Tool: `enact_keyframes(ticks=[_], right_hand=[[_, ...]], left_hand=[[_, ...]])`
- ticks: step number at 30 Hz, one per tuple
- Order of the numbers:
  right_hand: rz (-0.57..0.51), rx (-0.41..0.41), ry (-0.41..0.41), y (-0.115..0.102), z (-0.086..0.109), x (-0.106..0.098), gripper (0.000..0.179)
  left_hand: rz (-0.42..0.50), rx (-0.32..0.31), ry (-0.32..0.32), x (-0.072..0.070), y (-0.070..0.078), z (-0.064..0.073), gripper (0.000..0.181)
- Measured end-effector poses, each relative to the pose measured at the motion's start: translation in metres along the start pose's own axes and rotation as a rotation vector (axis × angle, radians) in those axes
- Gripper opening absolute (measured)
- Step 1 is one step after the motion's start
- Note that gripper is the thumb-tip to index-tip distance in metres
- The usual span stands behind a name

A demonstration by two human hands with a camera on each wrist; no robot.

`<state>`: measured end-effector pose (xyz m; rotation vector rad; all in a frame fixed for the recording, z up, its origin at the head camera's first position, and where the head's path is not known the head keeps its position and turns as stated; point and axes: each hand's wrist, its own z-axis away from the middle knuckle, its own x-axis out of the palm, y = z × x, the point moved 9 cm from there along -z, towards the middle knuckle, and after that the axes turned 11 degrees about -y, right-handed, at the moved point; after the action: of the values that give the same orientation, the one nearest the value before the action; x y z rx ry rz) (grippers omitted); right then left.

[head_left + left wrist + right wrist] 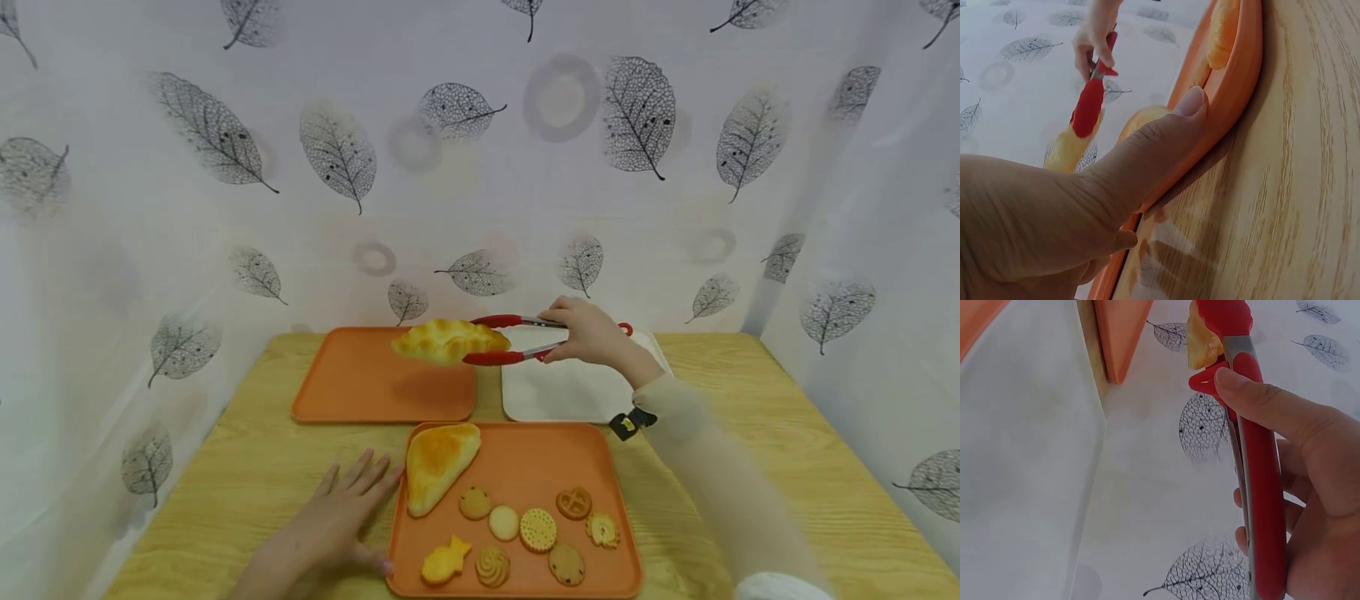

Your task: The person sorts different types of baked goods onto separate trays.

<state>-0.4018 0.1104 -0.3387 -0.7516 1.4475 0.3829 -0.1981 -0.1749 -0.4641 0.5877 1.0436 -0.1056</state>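
My right hand (592,333) grips red-and-metal tongs (495,358) above the far trays. Between the tong tips hangs a long golden braided bread (448,340), lifted over the back orange tray (352,387). In the right wrist view, the thumb and fingers wrap round the tongs' handles (1261,500), and only a piece of the bread (1202,340) shows. My left hand (326,521) lies beside the front orange tray (540,467), fingers spread. In the left wrist view its thumb (1147,147) rests against that tray's rim.
The front tray bears a triangular bread (438,467), a fish-shaped biscuit (446,561) and several round cookies (537,530). A white tray (547,396) stands at the back right, beneath my right hand. Leaf-patterned curtains (480,200) enclose the wooden table (225,492) at the back and sides.
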Motion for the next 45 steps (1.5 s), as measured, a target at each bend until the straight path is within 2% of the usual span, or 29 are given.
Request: enact_keyframes(ticks=[10, 18, 32, 45], right_hand=[[0.062, 0.083, -0.080, -0.024, -0.057, 0.028, 0.068], [0.093, 0.159, -0.132, -0.019, -0.090, 0.056, 0.067], [0.146, 0.224, -0.217, -0.006, -0.105, 0.078, 0.068], [0.156, 0.244, -0.193, -0.003, -0.104, 0.073, 0.073]], left_hand=[[-0.017, -0.003, 0.023, -0.002, 0.001, 0.001, 0.123], [-0.021, -0.016, 0.014, 0.001, 0.001, 0.002, 0.123], [0.002, -0.006, 0.012, 0.002, 0.002, 0.002, 0.122], [0.010, -0.006, -0.007, 0.002, 0.001, 0.001, 0.121]])
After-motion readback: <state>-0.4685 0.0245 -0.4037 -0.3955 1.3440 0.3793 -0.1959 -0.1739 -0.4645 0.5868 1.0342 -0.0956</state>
